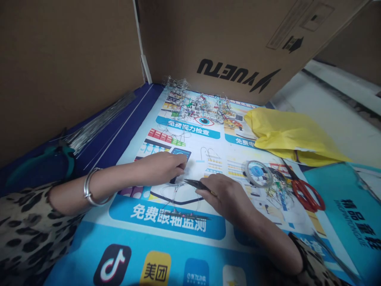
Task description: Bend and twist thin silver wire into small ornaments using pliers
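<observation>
Right hand [222,194] grip clenched on pliers [199,184]; left hand [168,167] curled, can't tell if holding. Wire piece [184,215] lies nearer on poster [98,234]. Seemingly partway: tangles [201,105] piled far end, straight wires [98,123] left.

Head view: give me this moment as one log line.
right hand: holding pointed tool | left hand: near pointed tool, grip unclear | around: wire tangles, red scissors, yellow bag

Looks like a craft wkshop corner here: wire bundle [99,123] ctr-L, red-handled scissors [307,194] ctr-R, cardboard panels [178,35] up top.
</observation>
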`<state>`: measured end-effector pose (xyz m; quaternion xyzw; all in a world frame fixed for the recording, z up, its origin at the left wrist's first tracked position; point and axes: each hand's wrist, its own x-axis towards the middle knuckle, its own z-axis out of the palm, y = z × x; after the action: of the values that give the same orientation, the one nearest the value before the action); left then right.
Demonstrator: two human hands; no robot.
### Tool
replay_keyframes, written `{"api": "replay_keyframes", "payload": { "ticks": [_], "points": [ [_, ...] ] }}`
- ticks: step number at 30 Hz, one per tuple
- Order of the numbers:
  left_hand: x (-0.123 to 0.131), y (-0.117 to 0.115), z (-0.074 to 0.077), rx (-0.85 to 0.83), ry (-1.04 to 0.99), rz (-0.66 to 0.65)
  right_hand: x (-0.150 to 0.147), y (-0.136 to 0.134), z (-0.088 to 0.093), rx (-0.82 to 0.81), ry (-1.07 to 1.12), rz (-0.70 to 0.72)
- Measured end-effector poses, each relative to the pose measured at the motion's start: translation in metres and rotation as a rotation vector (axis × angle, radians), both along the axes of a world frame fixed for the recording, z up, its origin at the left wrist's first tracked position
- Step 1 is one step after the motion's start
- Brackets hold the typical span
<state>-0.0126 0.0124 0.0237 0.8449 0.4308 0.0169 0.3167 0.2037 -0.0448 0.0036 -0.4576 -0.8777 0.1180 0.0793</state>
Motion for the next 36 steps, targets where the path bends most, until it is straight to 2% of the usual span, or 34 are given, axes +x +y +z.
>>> {"api": "replay_keyframes", "payload": {
  "ticks": [4, 9, 19, 27, 36],
  "points": [
    [0.001, -0.002, -0.003, -0.195, -0.221, 0.07, 0.002, 0.004, 0.002, -0.162, 0.085, -0.079],
    [0.003, -0.005, -0.011, -0.448, -0.502, 0.121, 0.003, 0.007, 0.006, -0.223, 0.176, -0.131],
    [0.005, -0.009, -0.009, -0.776, -0.628, 0.233, 0.007, 0.01, 0.005, -0.25, 0.308, -0.18],
    [0.005, -0.011, -0.014, -0.837, -0.608, 0.273, 0.008, 0.011, 0.005, -0.245, 0.328, -0.166],
    [0.01, -0.018, -0.016, -0.827, -0.647, 0.399, 0.005, 0.01, 0.008, -0.207, 0.287, -0.168]
  ]
}}
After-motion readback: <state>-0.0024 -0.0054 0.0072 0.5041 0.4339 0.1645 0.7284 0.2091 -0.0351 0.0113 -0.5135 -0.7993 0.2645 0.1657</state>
